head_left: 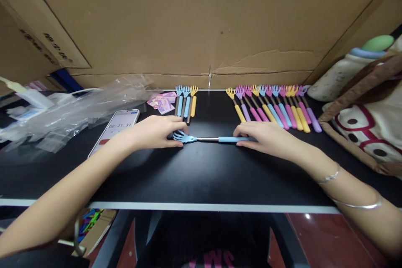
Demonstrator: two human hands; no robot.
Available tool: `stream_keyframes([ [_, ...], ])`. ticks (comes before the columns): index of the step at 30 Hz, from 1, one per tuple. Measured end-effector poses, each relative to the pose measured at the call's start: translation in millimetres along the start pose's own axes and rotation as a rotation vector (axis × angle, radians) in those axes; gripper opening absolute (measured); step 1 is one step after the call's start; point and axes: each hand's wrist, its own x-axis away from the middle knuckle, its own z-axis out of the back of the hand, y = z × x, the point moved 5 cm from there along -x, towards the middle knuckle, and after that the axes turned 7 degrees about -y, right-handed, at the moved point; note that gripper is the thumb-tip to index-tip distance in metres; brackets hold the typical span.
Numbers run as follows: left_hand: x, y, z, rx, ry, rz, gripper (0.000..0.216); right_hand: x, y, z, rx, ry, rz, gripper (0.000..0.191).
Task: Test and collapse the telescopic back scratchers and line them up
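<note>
A blue back scratcher (207, 139) with a metal shaft lies crosswise on the black desk, its claw to the left. My left hand (160, 131) has thumb and fingers closed at the claw end. Around the handle's right end, my right hand (259, 136) is closed, hiding the tip. Beyond my left hand stand two blue scratchers (187, 106) and a yellow one (193, 106), laid side by side with dark pieces between them. A row of several yellow, purple, pink and blue back scratchers (273, 106) lies behind my right hand, claws toward the cardboard.
A phone (116, 127) showing a timer lies by my left forearm, with clear plastic bags (78, 109) behind it. Small pink cards (163, 101) lie near the cardboard wall (188, 21). A bag (370, 130) and a bottle (337, 71) stand at the right.
</note>
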Motion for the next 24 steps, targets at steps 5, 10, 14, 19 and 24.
stream_keyframes([
  [5,0.1,-0.4,0.1,0.002,0.009,-0.006,0.027,-0.2,-1.0,0.8,0.003,-0.019,-0.006,0.012],
  [10,0.2,0.2,0.5,-0.012,0.001,0.002,0.027,-0.5,-3.3,1.6,0.009,-0.029,-0.001,0.012],
  [14,-0.1,-0.2,-0.2,-0.015,0.003,-0.002,0.026,-0.6,-3.5,2.0,0.012,-0.023,0.007,0.012],
  [19,0.6,-0.5,-0.2,-0.022,0.012,-0.004,0.027,-0.5,-2.2,1.3,0.008,-0.018,0.009,0.014],
  [24,0.5,0.2,0.5,-0.028,0.016,-0.004,0.027,-0.5,-2.6,1.2,0.014,-0.016,0.007,0.013],
])
